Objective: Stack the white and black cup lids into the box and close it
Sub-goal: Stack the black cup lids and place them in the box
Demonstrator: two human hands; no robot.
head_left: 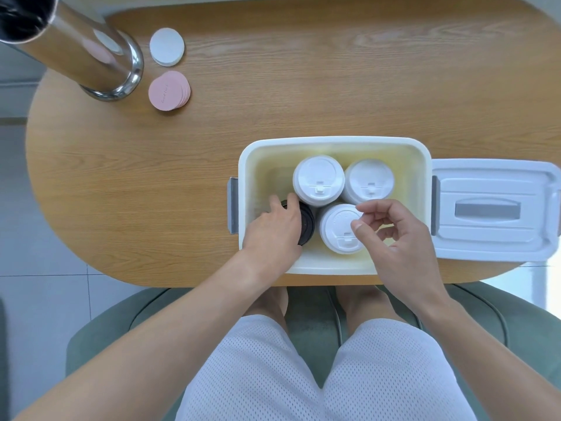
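Though pink coasters bear writing, illegible.

Black lids — mostly hidden under left hand.

The box was white outside and pale yellow inside, with grey clips. Three stacks of lids in it were white and one stack was black. The box cover was white with a grey handle. The table was light brown wood with a grain pattern. The shorts were white mesh.
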